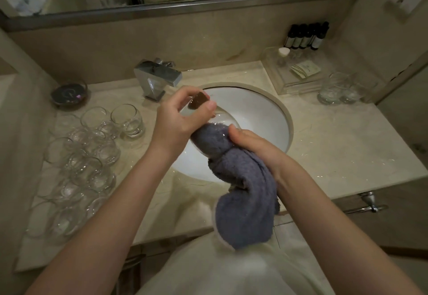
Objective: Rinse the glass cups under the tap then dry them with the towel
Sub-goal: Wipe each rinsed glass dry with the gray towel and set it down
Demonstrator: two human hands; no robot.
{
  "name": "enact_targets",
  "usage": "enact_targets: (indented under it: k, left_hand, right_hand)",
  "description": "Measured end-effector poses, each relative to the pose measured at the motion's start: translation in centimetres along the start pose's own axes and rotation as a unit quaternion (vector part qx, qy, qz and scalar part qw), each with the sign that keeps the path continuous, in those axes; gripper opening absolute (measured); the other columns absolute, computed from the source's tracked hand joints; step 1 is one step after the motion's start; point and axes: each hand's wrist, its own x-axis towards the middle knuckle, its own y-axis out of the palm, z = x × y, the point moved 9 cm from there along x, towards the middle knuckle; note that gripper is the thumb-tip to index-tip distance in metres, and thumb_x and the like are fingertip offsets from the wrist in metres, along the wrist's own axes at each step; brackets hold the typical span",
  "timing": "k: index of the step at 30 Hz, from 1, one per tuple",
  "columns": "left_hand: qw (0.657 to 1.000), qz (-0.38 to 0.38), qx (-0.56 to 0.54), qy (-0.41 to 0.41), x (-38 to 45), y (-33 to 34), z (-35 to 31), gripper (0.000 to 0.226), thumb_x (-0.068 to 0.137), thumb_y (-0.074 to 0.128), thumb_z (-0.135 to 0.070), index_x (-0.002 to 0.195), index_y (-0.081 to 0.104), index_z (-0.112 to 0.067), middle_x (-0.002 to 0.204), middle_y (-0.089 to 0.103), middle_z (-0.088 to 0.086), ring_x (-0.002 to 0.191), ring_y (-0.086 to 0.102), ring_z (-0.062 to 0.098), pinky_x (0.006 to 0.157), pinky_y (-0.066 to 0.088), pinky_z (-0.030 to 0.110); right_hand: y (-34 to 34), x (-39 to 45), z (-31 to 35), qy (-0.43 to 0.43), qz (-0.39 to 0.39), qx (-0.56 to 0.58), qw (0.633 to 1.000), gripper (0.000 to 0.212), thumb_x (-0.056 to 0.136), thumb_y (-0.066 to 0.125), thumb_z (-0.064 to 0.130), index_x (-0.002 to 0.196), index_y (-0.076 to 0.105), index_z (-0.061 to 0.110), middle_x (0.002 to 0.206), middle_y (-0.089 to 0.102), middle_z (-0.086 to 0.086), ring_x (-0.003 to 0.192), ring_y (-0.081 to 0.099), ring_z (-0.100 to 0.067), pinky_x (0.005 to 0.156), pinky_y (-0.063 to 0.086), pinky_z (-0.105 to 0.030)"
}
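Left hand (179,118) grips a clear glass cup (214,118) held on its side over the sink (266,118), fingers and thumb curled round its base end. Right hand (250,142) clutches a blue-grey towel (240,188); one end of the towel is stuffed into the cup mouth, the rest hangs down past the front edge of the surface (324,146).

Tap (157,78) stands at the sink's back-left rim, spout pointing toward the basin; no water stream visible.

Left of sink: dense cluster of glass cups (92,148), touching one another, reaching close to the front-left edge. Dark dish (69,91) behind them. Right of sink: two cups (339,89) near the wall, beside a clear tray (294,74); dark bottles (305,36) in the back corner.

Open room: bare stretch of surface right of the basin, up to the front edge
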Motion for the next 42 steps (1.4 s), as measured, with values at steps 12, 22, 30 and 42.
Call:
enact_targets:
  k: [12,22,30,42]
  left_hand:
    - [0.999,-0.004,-0.008,-0.052,0.2,-0.2,0.0,0.023,0.073,0.071,-0.035,0.082,0.065,-0.015,0.076,0.064,0.001,0.066,0.069,0.012,0.063,0.05,0.022]
    - [0.972,0.002,0.088,-0.216,1.4,-1.5,2.2,0.056,0.074,0.071,-0.06,0.093,0.065,-0.008,0.068,0.056,-0.004,0.041,0.044,0.001,0.044,0.032,0.018]
    - [0.986,0.098,-0.015,-0.135,1.5,-1.6,0.9,0.051,0.057,0.068,-0.053,0.096,0.062,-0.02,0.085,0.075,-0.005,0.083,0.069,0.012,0.065,0.049,0.027]
    - [0.974,0.084,-0.072,-0.198,-0.6,-2.6,3.5,0.064,0.048,0.08,-0.042,0.107,0.063,-0.024,0.105,0.073,0.009,0.094,0.067,0.02,0.079,0.051,0.037]
  right_hand:
    - [0.6,0.3,0.3,-0.019,0.03,0.003,0.999,0.043,0.066,0.084,0.032,0.1,0.073,0.008,0.086,0.074,-0.004,0.077,0.071,-0.014,0.07,0.056,-0.024]
    - [-0.4,1.2,1.4,-0.049,-0.069,-0.138,0.987,0.019,0.083,0.062,0.026,0.095,0.068,0.014,0.071,0.068,0.0,0.065,0.064,-0.013,0.062,0.052,-0.023]
    - [-0.5,1.5,0.3,0.022,-0.105,-0.102,0.989,0.05,0.07,0.047,0.062,0.104,0.06,0.027,0.071,0.07,0.02,0.069,0.065,0.007,0.07,0.052,-0.011]
    - [1.7,2.3,-2.8,0.068,-0.008,0.121,0.99,0.071,0.047,0.094,0.047,0.103,0.076,0.007,0.106,0.071,-0.014,0.094,0.068,-0.025,0.085,0.057,-0.034]
